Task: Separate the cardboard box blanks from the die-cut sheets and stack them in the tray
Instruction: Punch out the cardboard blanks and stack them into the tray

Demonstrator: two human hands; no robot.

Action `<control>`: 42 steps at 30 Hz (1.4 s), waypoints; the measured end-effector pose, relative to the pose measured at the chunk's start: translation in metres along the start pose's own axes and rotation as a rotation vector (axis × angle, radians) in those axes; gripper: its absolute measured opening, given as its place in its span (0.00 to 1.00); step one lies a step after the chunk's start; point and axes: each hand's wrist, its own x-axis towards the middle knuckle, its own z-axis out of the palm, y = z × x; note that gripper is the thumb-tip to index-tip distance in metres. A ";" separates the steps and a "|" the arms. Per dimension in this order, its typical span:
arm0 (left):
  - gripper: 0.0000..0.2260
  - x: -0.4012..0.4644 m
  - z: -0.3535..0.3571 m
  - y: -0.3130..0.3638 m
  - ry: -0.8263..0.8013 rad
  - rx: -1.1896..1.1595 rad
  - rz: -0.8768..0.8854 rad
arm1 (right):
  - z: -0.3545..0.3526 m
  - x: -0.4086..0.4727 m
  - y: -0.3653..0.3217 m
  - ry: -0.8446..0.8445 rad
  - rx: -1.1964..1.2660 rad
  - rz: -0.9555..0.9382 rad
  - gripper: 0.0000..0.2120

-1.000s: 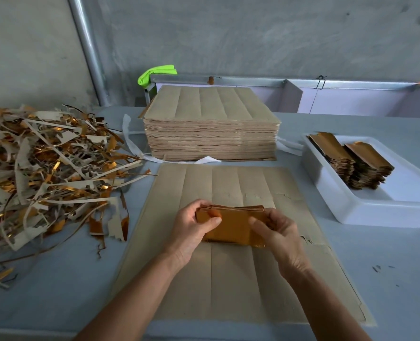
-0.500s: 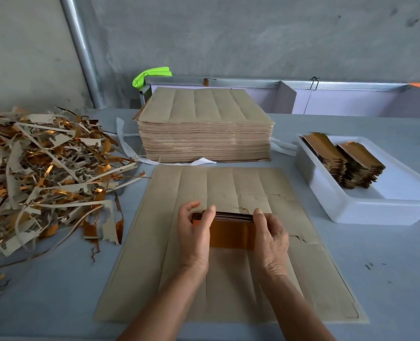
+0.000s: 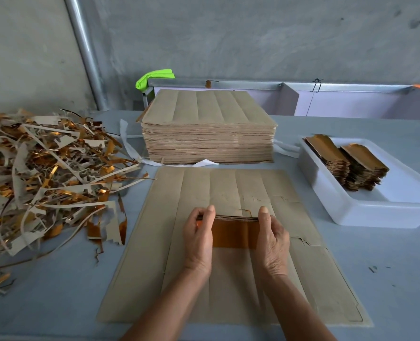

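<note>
A small bundle of gold-faced box blanks [image 3: 233, 232] stands on edge on the flat die-cut sheet [image 3: 228, 286] in front of me. My left hand [image 3: 199, 239] grips its left end and my right hand [image 3: 271, 242] grips its right end, squaring the bundle between them. To the right, the white tray [image 3: 366, 210] holds two stacks of finished gold blanks [image 3: 351, 166]. A tall pile of brown die-cut sheets [image 3: 209, 134] sits behind the flat sheet.
A big heap of gold and grey cardboard offcuts [image 3: 46, 178] covers the table's left side. White paper strips [image 3: 135, 148] lie beside the tall pile. A metal rail with a green rag [image 3: 154, 77] runs along the concrete wall behind.
The bundle has gone from lying tilted in my hands to standing on edge on the sheet, with both hands turned to clasp its ends.
</note>
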 end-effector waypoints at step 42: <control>0.11 0.016 0.017 0.037 -0.512 0.440 -0.381 | -0.032 0.028 -0.031 -0.364 0.132 0.431 0.10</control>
